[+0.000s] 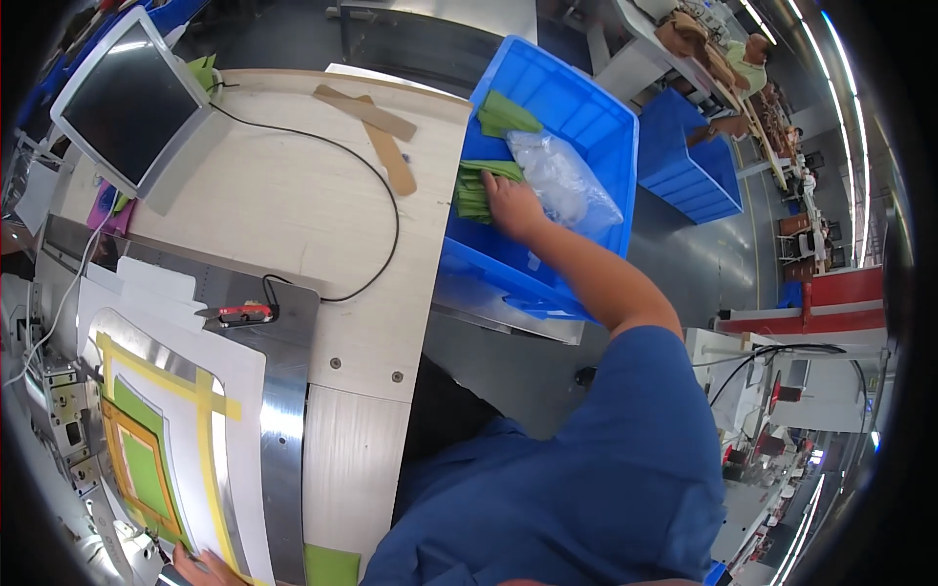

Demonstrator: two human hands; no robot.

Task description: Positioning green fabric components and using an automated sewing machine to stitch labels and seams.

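My right arm reaches across to a large blue plastic bin (625,166). Inside it, my right hand (515,207) has its fingers closed over the edge of a stack of folded green pieces (473,207). Another green bundle (510,113) lies farther back in the bin, beside a clear plastic bag (562,176). At the lower left, my left hand (207,568) is partly cut off, fingers apart, by the near end of a white template sheet (230,366) with yellow tape. An orange-edged frame (168,493) lies over green material (143,467) on that template.
On the pale worktable (274,181) are a screen (132,107), a black cable (393,230), two brown strips (386,146) and red-handled snips (244,313). Machine parts (66,405) line the left edge. Beyond the bin stand a second blue bin (689,166) and another person (750,68).
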